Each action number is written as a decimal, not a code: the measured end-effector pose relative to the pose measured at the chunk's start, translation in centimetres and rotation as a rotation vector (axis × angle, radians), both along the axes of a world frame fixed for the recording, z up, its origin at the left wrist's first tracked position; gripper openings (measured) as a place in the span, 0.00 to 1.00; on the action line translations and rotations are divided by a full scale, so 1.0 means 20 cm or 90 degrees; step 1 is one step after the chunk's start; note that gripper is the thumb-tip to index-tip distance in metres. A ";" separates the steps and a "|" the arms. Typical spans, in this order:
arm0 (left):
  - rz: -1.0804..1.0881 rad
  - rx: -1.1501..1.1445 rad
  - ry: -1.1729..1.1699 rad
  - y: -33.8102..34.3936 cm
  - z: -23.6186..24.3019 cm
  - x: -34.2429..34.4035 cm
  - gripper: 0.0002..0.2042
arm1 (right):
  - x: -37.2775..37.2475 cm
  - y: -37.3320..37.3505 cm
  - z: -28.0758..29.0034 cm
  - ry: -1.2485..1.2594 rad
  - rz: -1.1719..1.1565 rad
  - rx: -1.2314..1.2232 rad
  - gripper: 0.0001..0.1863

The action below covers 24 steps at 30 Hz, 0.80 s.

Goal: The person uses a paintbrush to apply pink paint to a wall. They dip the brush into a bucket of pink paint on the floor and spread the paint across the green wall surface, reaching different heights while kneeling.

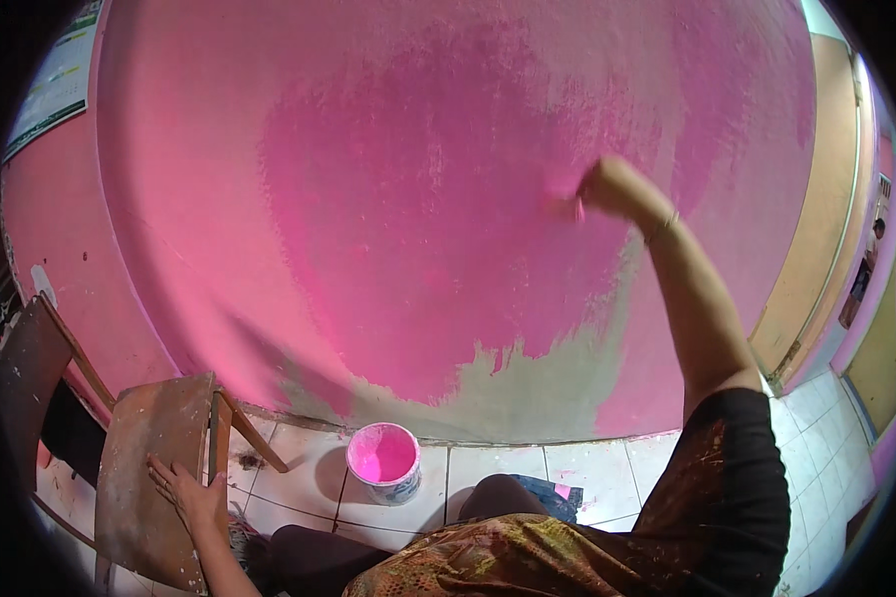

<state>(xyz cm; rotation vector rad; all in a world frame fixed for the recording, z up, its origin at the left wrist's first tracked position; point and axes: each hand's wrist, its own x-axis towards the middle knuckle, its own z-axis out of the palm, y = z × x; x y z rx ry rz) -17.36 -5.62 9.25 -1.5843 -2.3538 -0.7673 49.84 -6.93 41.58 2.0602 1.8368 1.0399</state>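
My right hand [612, 189] is raised against the wall, its fingers closed around a paintbrush [567, 205] smeared by motion. The brush head meets a broad patch of darker pink paint [418, 199] on the wall. Spread flat, my left hand [189, 497] leans on the seat of a worn wooden chair [149, 428] at the lower left. On the floor between the chair and my knees stands a white bucket [400, 491], pink paint [380, 462] inside it.
Grey bare plaster [538, 388] shows along the wall's lower part. White floor tiles [592, 468] meet its foot. A dark blue cloth-like thing [548, 495] lies by my knee. To the right is a tan door [816, 189], with a person [871, 254] farther off. A calendar-like poster [58, 85] hangs upper left.
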 end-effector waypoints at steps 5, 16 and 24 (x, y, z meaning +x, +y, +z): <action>0.007 -0.016 -0.010 0.00 0.01 0.00 0.41 | -0.31 -0.05 0.56 0.360 0.056 0.455 0.15; -0.007 0.021 0.003 -0.01 0.00 0.00 0.41 | -0.40 0.02 -0.53 0.301 0.067 0.273 0.18; -0.014 0.020 -0.005 0.00 0.01 0.02 0.41 | -0.30 -0.06 -0.62 0.367 -0.013 -0.144 0.11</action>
